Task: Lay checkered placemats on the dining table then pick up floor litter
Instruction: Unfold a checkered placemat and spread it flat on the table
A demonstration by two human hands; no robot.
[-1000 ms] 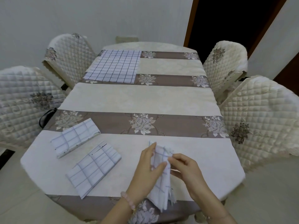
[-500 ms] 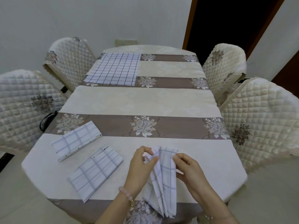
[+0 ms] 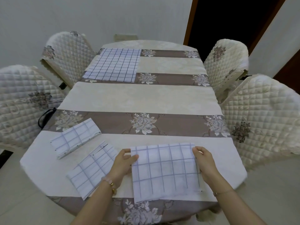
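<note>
Over the dining table (image 3: 146,98), left hand (image 3: 123,163) and right hand (image 3: 205,161) fingers (image 3: 197,149) pinch top corners of the placemat (image 3: 165,171).

On the table (image 3: 146,98), a spread placemat (image 3: 113,64) lies at the far left corner. Near the front left, the rear folded placemat (image 3: 75,140) sits just behind the front folded placemat (image 3: 91,169). To their right, at the front edge, lies the near placemat (image 3: 165,171) — the left hand (image 3: 121,164) pinches its left edge and the right hand (image 3: 205,163) its right. Left chairs (image 3: 21,101) and right chairs (image 3: 263,119) flank the table.

Matt checked cloth placemat (image 3: 165,171); woven floral tablecloth (image 3: 138,99); quilted fabric chair covers (image 3: 263,117).
</note>
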